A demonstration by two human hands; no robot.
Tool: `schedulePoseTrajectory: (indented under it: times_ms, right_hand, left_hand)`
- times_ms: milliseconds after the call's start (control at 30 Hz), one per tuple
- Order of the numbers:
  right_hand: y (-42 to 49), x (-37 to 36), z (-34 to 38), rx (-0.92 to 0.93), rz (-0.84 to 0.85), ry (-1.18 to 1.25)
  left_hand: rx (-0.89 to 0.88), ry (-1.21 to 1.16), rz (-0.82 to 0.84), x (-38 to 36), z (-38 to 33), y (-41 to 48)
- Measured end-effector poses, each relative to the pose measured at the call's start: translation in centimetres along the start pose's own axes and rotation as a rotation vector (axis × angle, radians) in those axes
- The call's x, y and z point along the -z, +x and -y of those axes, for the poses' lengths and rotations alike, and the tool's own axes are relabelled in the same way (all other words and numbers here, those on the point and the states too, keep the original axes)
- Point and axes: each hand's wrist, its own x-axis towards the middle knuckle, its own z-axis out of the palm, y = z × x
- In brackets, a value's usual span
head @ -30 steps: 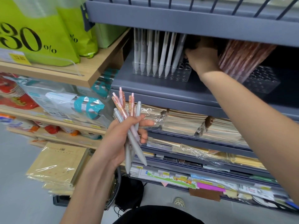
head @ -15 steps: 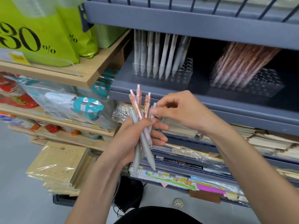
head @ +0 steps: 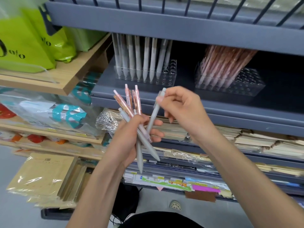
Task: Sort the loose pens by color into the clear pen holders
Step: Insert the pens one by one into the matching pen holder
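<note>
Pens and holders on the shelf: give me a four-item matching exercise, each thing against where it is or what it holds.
1 grey pen
2 pen bundle
3 left holder
4 right holder

A holds pink pens
B pinched by the right hand
C gripped in the left hand
D holds pale grey pens

Pairs: 1-B, 2-C, 3-D, 4-A

Racked grey pens [head: 139, 60] and racked pink pens [head: 220, 66]: tops hidden behind upper shelf lip [head: 164, 25]; pen bundle [head: 130, 102]: mid-barrels covered by left hand [head: 126, 142] fingers [head: 154, 123]; green bags [head: 24, 46]: cropped by frame edge, print incomplete.
</note>
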Motion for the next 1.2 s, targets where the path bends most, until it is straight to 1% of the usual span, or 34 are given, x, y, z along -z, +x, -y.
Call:
schedulePoseTrajectory:
  times_ms: [67, 133, 200, 367, 433, 467, 533, 600, 733, 867, 967, 1067, 1133, 1200]
  right_hand:
    - [-0.3, -0.5, -0.1, 0.016, 0.075, -0.161]
    - [-0.2, -0.3, 0.1, 0.033, 0.06, -0.244]
    - [0.3, 0.6, 0.9, 0.08, -0.047, -0.223]
    - [2.5, 3.3, 3.2, 0.234, -0.385, -0.06]
    - [3.7, 3.5, 3.3, 0.292, -0.502, 0.004]
    - [4.2, 3.3, 3.1, 0.31, -0.534, 0.021]
    - [5.4, 2.7, 2.4, 0.322, -0.56, -0.018]
    - [6.7, 2.2, 1.7, 0.313, -0.563, -0.147]
    - [9.5, 1.8, 1.7, 0.192, -0.545, -0.419]
    - [11.2, 1.4, 2.5, 0.163, -0.494, -0.557]
    - [11.8, 1.2, 2.6, 0.135, -0.494, -0.57]
    - [11.9, 1.3, 2.7, 0.201, -0.582, -0.509]
    - [11.9, 1.4, 2.4, 0.241, -0.611, -0.481]
    - [12.1, 1.4, 2.1, 0.23, -0.638, -0.461]
  left_hand:
    - [-0.007, 0.001, -0.023, -0.3, 0.2, 0.1]
    - [-0.022, -0.004, -0.054, -0.2, 0.4, 0.1]
    - [-0.041, -0.009, -0.079, 0.2, 0.4, 0.0]
    - [-0.052, -0.023, -0.115, 1.7, -0.1, -0.6]
    - [-0.054, -0.007, -0.099, 2.1, -0.2, -1.0]
    - [-0.051, 0.004, -0.087, 2.3, -0.2, -1.1]
    - [-0.047, 0.027, -0.068, 2.6, -0.2, -1.4]
    - [-0.045, 0.023, -0.056, 2.8, -0.2, -1.6]
    - [-0.039, 0.007, -0.048, 3.5, -0.2, -1.9]
    - [-0.048, 0.044, -0.042, 4.1, -0.1, -2.3]
    - [-0.058, 0.03, -0.045, 4.2, -0.1, -2.6]
    - [-0.063, 0.017, -0.068, 4.5, -0.2, -2.8]
    - [-0.06, 0.005, -0.082, 4.8, -0.2, -2.9]
    - [-0.062, 0.004, -0.086, 4.9, -0.2, -3.1]
